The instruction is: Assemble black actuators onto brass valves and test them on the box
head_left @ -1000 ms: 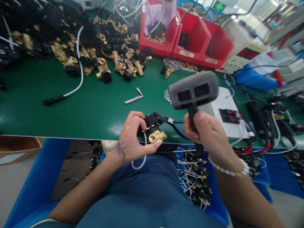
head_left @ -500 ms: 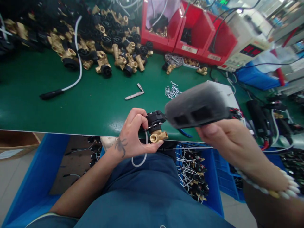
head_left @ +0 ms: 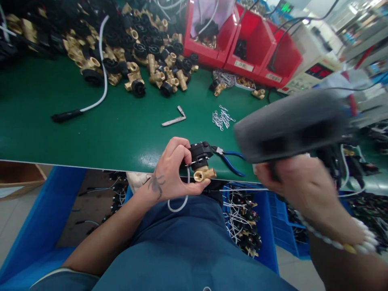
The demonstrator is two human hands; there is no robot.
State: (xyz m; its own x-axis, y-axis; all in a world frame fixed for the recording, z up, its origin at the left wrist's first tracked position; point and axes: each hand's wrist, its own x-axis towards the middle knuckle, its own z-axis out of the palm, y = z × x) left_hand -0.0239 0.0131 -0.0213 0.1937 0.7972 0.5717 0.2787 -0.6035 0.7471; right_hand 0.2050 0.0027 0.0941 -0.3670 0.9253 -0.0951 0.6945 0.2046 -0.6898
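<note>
At the near edge of the bench, my left hand (head_left: 174, 171) is closed round a brass valve (head_left: 204, 174) with a black plastic head (head_left: 200, 151). A thin metal clip crosses below the black head, and a grey cable (head_left: 178, 210) loops down from it. My right hand (head_left: 300, 182) grips a grey gun-shaped tool (head_left: 287, 125), smeared by motion, so its exact kind is unclear. The tool is held to the right, apart from the valve. Between the two hands lie blue-handled pliers (head_left: 233, 158), their jaws close to the black head.
A bent metal hex key (head_left: 174, 121) and a pile of wire clips (head_left: 222, 117) lie on the green bench (head_left: 130, 125). Many brass valves (head_left: 157, 76) are heaped behind. Red bins (head_left: 242, 66) stand at the back. Blue crates (head_left: 268, 226) hold cabled parts below.
My right hand has carried the grey tool rightward, away from the valve, uncovering the pliers. My left hand keeps holding the valve in nearly the same place.
</note>
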